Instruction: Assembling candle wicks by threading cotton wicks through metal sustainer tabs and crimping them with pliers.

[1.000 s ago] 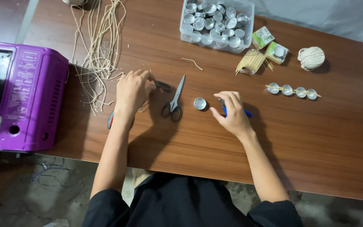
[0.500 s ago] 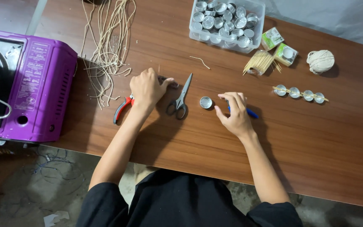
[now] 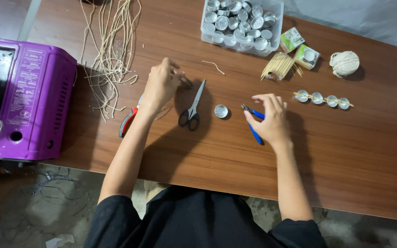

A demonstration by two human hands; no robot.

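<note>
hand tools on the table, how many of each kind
blue-handled pliers, in the right hand: 1
red-handled pliers, under the left hand: 1
scissors: 1
total: 3

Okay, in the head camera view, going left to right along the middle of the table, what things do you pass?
Purple stove → red-handled pliers → left hand → scissors → single metal cup → blue-handled pliers in the right hand → row of four cups on a stick.

Head camera looks steeply down, close over table [image 3: 345, 151].
</note>
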